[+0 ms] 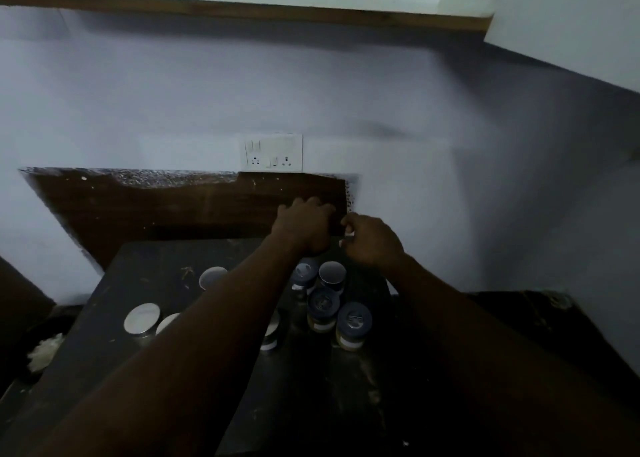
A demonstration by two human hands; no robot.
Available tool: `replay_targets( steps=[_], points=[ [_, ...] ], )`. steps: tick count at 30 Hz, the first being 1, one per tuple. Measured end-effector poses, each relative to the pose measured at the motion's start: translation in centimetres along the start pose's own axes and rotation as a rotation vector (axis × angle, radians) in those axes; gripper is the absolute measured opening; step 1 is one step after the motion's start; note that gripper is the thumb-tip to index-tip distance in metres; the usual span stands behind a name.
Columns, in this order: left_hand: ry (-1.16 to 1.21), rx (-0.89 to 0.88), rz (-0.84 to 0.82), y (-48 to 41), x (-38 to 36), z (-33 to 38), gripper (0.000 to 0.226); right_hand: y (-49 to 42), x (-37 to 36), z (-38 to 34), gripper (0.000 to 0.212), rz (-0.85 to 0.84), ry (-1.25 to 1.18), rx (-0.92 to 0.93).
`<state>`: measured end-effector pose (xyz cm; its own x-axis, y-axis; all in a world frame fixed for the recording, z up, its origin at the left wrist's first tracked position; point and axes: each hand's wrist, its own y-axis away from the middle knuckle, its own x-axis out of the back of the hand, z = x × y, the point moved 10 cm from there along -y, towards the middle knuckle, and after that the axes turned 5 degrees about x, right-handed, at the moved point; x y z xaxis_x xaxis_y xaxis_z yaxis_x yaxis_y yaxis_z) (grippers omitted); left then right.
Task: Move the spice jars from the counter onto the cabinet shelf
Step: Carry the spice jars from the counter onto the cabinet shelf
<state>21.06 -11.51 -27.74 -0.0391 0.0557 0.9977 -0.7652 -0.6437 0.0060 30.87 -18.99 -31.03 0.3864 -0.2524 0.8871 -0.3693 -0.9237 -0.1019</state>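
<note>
Light is poor; detail is limited throughout.

Both arms are extended over the bench (145, 276) toward the back wall. The left hand (304, 226) is seen knuckles-up, fingers curled downward at the rear of the jar group; whether a jar is gripped beneath it cannot be told, as the palm hides it. The right hand (372, 243) is held just beside it, fingers loosely curled, with something pale at the fingertips; closed on anything or not cannot be told.

The spice jars are on the bench, none on the shelf. A dark-lidded cluster (327, 301) stands touching or nearly so, directly below the hands. Silver-lidded jars (142, 318) stand apart to the left, some partly hidden by the left forearm. The cabinet (571, 20) is overhead, upper right, door apparently ajar; shelf interior not visible.

Risks, as judged:
- Cluster is tight, so a lift from the rear could tip neighbours; cause: forearms and wrists passing low over lids.
- Jars under the left forearm could be swept when the arm is withdrawn.
- Dim light and a blind grasp make a slipped jar likely.
- The open door edge is a knock hazard on the way up.
</note>
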Motion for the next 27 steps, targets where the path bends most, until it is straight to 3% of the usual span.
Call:
replay_targets(
  steps=[6,12,18,22,27],
  points=[
    [-0.021,-0.067,-0.136,-1.8,-5.6,1.6,0.065,1.4,-5.1,4.9,0.040,-0.034,-0.085,-0.093],
    [-0.027,-0.159,-0.200,-2.7,-9.7,2.8,0.073,3.3,-8.6,8.3,0.039,-0.174,-0.028,-0.286],
    [0.035,-0.231,-0.249,-2.7,-12.4,3.5,0.068,4.4,-9.5,9.3,0.033,-0.159,0.010,-0.315],
    [0.047,-0.247,-0.269,-2.3,-13.0,2.9,0.061,4.6,-10.8,8.9,0.042,-0.185,0.038,-0.296],
    [0.084,-0.235,-0.349,-2.0,-13.2,0.9,0.060,4.3,-11.5,7.7,0.030,-0.183,0.082,-0.260]
  ],
)
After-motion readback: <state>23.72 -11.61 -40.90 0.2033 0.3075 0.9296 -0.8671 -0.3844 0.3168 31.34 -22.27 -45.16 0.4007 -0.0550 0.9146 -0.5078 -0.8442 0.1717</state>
